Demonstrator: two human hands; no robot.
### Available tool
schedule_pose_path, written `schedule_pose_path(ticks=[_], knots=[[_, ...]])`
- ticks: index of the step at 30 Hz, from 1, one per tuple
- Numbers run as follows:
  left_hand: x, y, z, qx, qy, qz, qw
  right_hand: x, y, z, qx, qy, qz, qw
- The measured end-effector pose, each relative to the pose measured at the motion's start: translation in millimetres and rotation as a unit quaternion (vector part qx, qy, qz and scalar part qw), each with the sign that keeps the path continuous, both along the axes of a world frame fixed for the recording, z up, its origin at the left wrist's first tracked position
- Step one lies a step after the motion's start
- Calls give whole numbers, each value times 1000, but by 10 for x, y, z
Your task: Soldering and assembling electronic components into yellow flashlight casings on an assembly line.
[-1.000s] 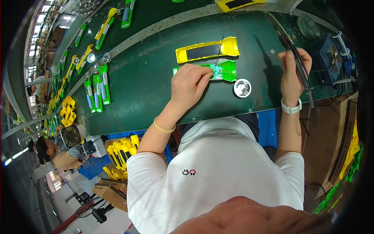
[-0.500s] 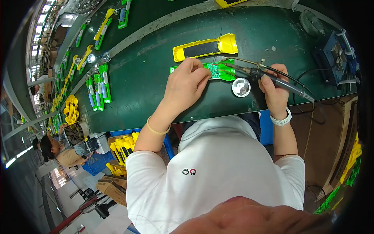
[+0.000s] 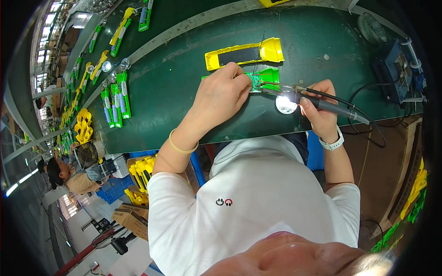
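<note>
My right hand point(image 3: 321, 112) grips a soldering iron point(image 3: 327, 105) with a thin metal feed tube along it. Its tip reaches the small green circuit board point(image 3: 254, 82) inside a green plastic housing half point(image 3: 270, 76). Over the housing's left part, my left hand point(image 3: 222, 94) is closed in a pinch at the board's edge; whatever the fingers hold is hidden. Just below the iron's tip, a round reflector lamp point(image 3: 286, 105) lies on the bench, shining brightly. Behind the housing rests a yellow casing half point(image 3: 244, 55) with a dark strip inside, crossed by a thin black wire.
On the left of the green bench point(image 3: 175, 94) lie several green housings with blue cells point(image 3: 116, 103). Yellow parts point(image 3: 84, 126) pile up beside them. A blue soldering station point(image 3: 391, 71) stands at the right, with cables trailing to the iron. Another person point(image 3: 76, 177) sits at far left.
The iron has swung lower and left, its tip now at the circuit board. The reflector lamp, dark before, is lit. My left hand has shifted slightly.
</note>
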State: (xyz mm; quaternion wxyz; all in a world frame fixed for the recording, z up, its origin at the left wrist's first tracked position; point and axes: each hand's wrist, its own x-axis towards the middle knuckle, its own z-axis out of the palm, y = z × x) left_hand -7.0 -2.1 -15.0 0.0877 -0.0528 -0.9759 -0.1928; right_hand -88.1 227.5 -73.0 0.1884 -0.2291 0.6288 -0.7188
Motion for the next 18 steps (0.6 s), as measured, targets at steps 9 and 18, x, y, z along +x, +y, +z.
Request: schedule_pose_path(ticks=[9,18], knots=[[-18,-21,38,-1,-17,-17,1000,9,-28,-7,-1,-10,2,1000],[-24,-21,42,1,-26,-13,1000,4,31,16,-63,-35,7,997]])
